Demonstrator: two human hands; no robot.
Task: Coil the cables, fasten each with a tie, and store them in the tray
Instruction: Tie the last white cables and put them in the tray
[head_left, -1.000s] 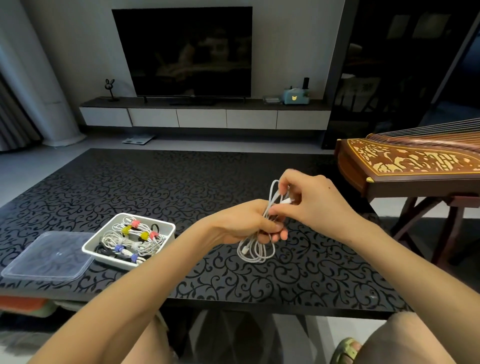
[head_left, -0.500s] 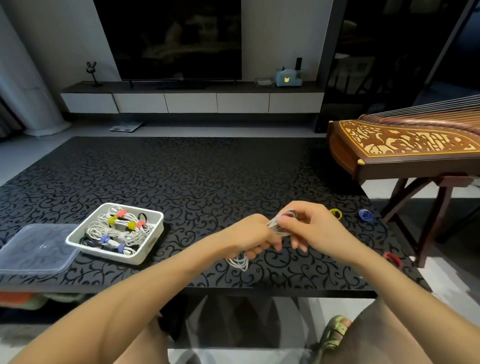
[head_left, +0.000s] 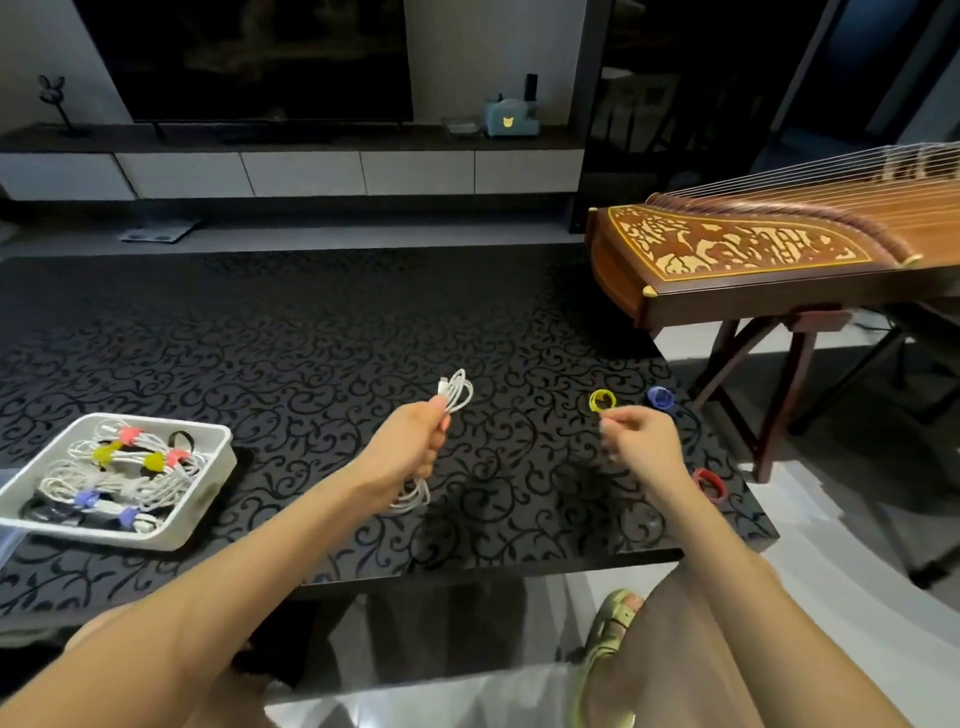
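Left hand (head_left: 415, 447) is clenching a coiled white cable (head_left: 457, 392) well to the right of the tray (head_left: 202, 512). Loops are sticking out above and below the fist, and a plug end is showing at the top. The coil is hanging over the black patterned table (head_left: 311, 338), with no tie on it yet.

Right hand (head_left: 636, 441) is hovering farther right of the tray, fingers loosely curled and nothing visible in them. Its fingertips are sitting just beside the yellow tie (head_left: 602, 401); can't tell if they're touching.

Blue tie (head_left: 661, 397) is lying just beyond the yellow one, farther from the tray. Red tie (head_left: 709, 483) is lying farthest right of the tray, near the table's edge, partly behind the right wrist.

The tray is holding several white cable bundles (head_left: 119, 467) wrapped in pink, yellow and purple ties. A wooden zither (head_left: 753, 260) is standing far right of the tray, past the table.
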